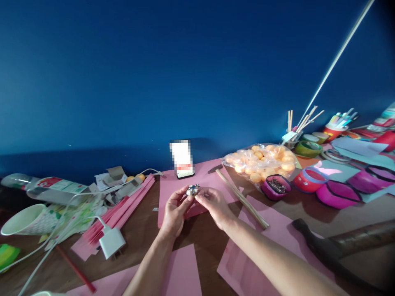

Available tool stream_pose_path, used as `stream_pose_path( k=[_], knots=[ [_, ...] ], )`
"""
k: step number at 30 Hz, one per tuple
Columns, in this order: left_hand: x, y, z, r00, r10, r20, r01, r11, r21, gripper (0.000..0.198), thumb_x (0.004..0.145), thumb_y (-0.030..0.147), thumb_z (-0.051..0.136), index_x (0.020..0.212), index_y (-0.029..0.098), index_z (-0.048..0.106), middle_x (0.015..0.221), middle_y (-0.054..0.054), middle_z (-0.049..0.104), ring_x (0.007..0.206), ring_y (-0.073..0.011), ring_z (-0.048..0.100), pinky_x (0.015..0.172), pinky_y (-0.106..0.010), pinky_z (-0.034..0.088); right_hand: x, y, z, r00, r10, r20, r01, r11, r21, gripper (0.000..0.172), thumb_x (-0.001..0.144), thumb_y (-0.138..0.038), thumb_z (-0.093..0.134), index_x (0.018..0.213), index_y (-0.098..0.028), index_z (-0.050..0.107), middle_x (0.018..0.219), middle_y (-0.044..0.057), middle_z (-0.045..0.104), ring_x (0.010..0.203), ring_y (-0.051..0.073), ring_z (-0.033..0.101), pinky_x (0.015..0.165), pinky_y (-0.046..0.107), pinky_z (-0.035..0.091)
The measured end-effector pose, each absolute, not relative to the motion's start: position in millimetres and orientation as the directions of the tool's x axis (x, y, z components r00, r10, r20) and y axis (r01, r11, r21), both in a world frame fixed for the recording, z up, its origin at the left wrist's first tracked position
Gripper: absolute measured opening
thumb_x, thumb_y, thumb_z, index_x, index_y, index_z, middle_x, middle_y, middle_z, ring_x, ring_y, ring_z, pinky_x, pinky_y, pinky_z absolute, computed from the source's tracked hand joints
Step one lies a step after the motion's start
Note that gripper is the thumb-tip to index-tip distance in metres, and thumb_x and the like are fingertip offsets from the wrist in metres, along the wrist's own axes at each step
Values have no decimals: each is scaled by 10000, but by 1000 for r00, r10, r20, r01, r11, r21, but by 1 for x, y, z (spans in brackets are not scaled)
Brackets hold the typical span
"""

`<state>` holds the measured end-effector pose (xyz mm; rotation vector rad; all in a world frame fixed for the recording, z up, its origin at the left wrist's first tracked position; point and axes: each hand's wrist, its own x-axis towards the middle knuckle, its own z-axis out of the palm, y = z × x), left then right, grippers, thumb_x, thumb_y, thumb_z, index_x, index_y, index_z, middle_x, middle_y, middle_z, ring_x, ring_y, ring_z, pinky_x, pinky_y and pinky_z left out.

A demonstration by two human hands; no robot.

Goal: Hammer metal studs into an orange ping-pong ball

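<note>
Between both hands, over the pink paper (200,172), is a small shiny metallic ornament (193,190) with a dark bluish centre; its exact kind is too small to make out. My left hand (175,209) pinches it from the left, thumb and fingers closed on its edge. From the right, the thumb and fingertips of my right hand (213,204) press against its other side. Just beyond the fingers a phone (182,158) stands upright against the wall, its screen blurred out. Right of my right hand lies a bundle of thin wooden sticks (243,199).
A hammer (330,242) lies at the right, by a purple bowl of small dark pieces (276,187) and a bag of orange balls (262,160). Leftward are a white charger (111,241), pink strips (123,213), a plastic bottle (58,190) and a paper cup (26,220). A blue wall (185,74) rises behind.
</note>
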<state>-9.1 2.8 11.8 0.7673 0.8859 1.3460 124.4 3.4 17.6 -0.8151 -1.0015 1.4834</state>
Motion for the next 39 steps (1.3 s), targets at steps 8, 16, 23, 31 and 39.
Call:
stream_pose_path(
  k=[8,16,23,31,39],
  knots=[
    [-7,2,11,26,997,-72,-482,75,873,371,641,216,722,991,191,599,1014,-47,665,926,-167,617,827,-276,474,125,4,15,-120,992,32,-409,-20,-912,213,694,-340,681,748,-166,569,715,13,626,730,172,610,729,333,496],
    [-6,2,11,39,996,-85,-468,94,879,451,665,262,701,1087,171,570,1010,-77,661,872,-180,634,799,-299,491,123,4,17,-103,994,29,-425,-17,-905,328,708,-362,659,977,-190,586,925,39,640,726,147,622,708,315,517],
    [-7,1,12,60,994,-87,-467,105,878,399,671,263,695,1037,165,569,979,-77,657,848,-177,635,782,-302,497,122,3,17,-144,989,18,-417,-44,-908,330,725,-389,632,981,-182,605,845,47,669,716,176,633,679,335,530],
    [-8,1,11,118,989,-85,-472,131,872,441,719,259,653,1136,185,533,1002,-77,653,861,-189,632,782,-327,501,123,3,19,-132,990,40,-385,-14,-923,269,763,-364,597,973,-196,596,923,46,648,707,149,614,658,300,522],
    [-9,1,10,142,987,-70,-480,131,868,451,726,251,646,1154,154,542,1067,-102,646,979,-223,605,873,-333,467,122,0,21,-166,986,28,-468,-54,-882,335,713,-228,659,1032,-189,566,915,39,658,857,159,610,799,302,473]
  ],
)
